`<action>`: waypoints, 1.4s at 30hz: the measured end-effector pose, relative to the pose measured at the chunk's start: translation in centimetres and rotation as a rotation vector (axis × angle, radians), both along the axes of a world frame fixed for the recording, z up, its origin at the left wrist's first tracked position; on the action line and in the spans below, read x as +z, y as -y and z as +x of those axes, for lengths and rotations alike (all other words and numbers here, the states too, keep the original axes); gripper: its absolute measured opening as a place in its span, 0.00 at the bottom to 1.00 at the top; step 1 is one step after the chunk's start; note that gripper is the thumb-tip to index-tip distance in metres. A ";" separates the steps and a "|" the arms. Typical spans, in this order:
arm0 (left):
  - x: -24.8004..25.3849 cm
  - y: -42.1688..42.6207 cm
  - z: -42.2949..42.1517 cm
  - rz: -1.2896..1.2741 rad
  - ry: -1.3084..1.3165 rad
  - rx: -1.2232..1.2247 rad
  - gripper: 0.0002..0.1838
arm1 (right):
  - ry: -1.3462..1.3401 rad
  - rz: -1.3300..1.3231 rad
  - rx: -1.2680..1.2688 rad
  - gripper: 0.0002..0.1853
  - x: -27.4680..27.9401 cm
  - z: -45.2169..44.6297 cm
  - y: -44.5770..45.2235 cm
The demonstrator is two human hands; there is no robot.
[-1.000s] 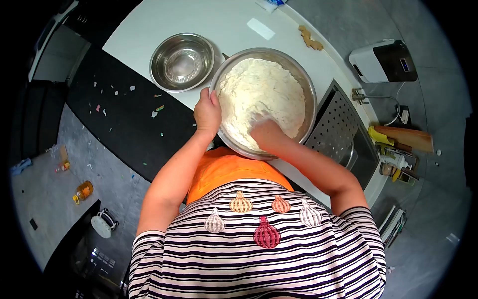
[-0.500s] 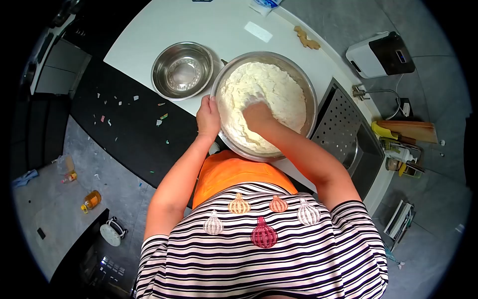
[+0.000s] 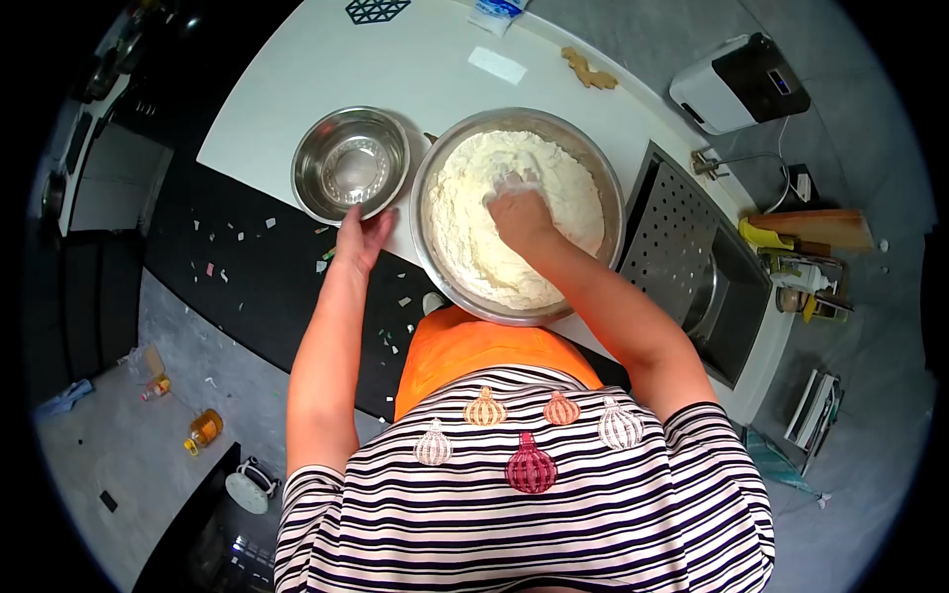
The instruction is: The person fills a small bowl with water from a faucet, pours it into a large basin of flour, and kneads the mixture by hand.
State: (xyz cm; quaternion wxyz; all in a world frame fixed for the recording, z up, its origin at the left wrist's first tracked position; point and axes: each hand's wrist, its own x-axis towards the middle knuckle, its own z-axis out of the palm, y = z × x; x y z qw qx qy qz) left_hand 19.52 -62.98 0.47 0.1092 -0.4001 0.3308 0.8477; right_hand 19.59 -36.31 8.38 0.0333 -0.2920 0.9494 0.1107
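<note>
A large steel bowl [image 3: 615,222] full of pale flour [image 3: 563,212] stands at the counter's front edge. My right hand [image 3: 521,210] is down in it, its flour-coated fingers curled into the heap and their tips partly buried. To the left is a smaller steel bowl [image 3: 308,183] with a shiny, ridged-looking bottom. My left hand [image 3: 364,239] is at that bowl's near rim, thumb over the edge and the other fingers against its outside, partly hidden.
Right of the large bowl is a sink with a perforated metal tray [image 3: 672,222] and a faucet [image 3: 707,163]. Ginger root [image 3: 588,69] lies at the back, near a white-and-black device [image 3: 741,84]. Paper scraps litter the dark floor, and an oil bottle [image 3: 204,431] stands at lower left.
My left hand has left the large bowl's rim and moved left to the smaller bowl. My right hand stays in the flour, slightly farther up, with more of its fingers showing. The view has turned slightly.
</note>
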 end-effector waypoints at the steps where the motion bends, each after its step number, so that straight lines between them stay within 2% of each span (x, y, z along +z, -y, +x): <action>1: -0.4 0.6 -0.6 0.060 -0.032 0.001 0.15 | 0.230 0.017 -0.152 0.10 0.4 -0.1 0.0; 2: -0.9 0.6 -0.9 0.060 -0.036 -0.012 0.15 | 0.458 0.030 -0.303 0.12 0.6 -0.2 0.0; 3: -0.7 0.7 -1.2 0.076 -0.017 0.028 0.14 | 0.453 0.025 -0.310 0.12 0.1 0.4 -0.1; 5: -0.7 0.9 -1.0 0.098 -0.055 0.056 0.15 | -0.048 -0.039 0.004 0.14 -1.5 2.9 -0.3; 6: -1.0 1.2 -0.8 0.095 -0.054 0.050 0.15 | -0.048 -0.042 -0.003 0.14 -1.2 3.5 0.2; 8: -1.8 1.6 -1.0 0.037 -0.054 0.026 0.15 | 0.021 -0.233 -0.019 0.14 -0.6 4.0 1.2; 10: -1.6 1.8 -0.7 0.002 -0.044 0.021 0.15 | 0.119 -0.233 -0.107 0.13 1.8 2.4 1.8; 12: -1.0 2.0 -0.2 -0.043 -0.037 0.016 0.15 | 0.278 -0.120 -0.199 0.14 2.0 0.2 1.5; 13: -0.4 2.0 0.2 -0.059 -0.036 0.028 0.15 | 0.163 -0.202 -0.161 0.13 -0.9 -0.4 0.5; 14: 0.1 2.1 0.6 -0.077 -0.036 0.039 0.14 | 0.163 -0.212 -0.169 0.13 -1.8 -0.4 -0.6; 16: 1.2 2.7 1.3 -0.112 -0.047 0.031 0.14 | -0.156 -0.201 0.130 0.12 -2.3 -0.4 -1.9; 17: 1.7 3.1 1.8 -0.129 -0.059 0.026 0.14 | 0.179 -0.031 -0.053 0.13 -2.8 -0.7 -1.8; 18: 2.4 3.4 2.3 -0.145 -0.070 0.024 0.14 | 0.185 -0.039 -0.054 0.13 -1.9 -0.4 -1.7; 21: 5.7 3.8 4.2 -0.188 -0.029 -0.021 0.14 | 0.460 -0.104 -0.262 0.16 3.8 1.1 -1.2; 22: 6.7 3.9 4.8 -0.187 -0.019 -0.043 0.14 | 0.460 -0.112 -0.264 0.16 3.0 1.8 -1.2; 24: 8.4 4.2 6.2 -0.196 -0.024 -0.112 0.15 | 0.233 -0.017 0.098 0.15 -0.6 3.0 -1.5; 27: 11.1 3.7 8.1 -0.238 0.022 -0.161 0.14 | 0.140 -0.005 0.076 0.15 -3.9 1.6 -1.4; 29: 12.6 3.2 9.2 -0.228 0.015 -0.193 0.15 | 0.042 0.002 0.033 0.14 -2.6 0.5 -1.3; 30: 13.4 2.8 9.7 -0.226 0.012 -0.208 0.16 | 0.045 -0.007 0.030 0.14 -2.3 0.2 -1.4; 32: 14.7 2.1 10.4 -0.229 0.035 -0.227 0.16 | 0.178 -0.116 -0.127 0.12 -2.0 -0.3 -2.1; 36: 16.9 0.4 11.1 -0.297 0.035 -0.274 0.17 | 0.039 -0.171 -0.094 0.11 -0.7 0.2 -3.2; 42: 18.6 -1.3 11.0 -0.444 -0.029 -0.361 0.18 | 0.146 -0.214 -0.166 0.11 -0.8 0.2 -3.1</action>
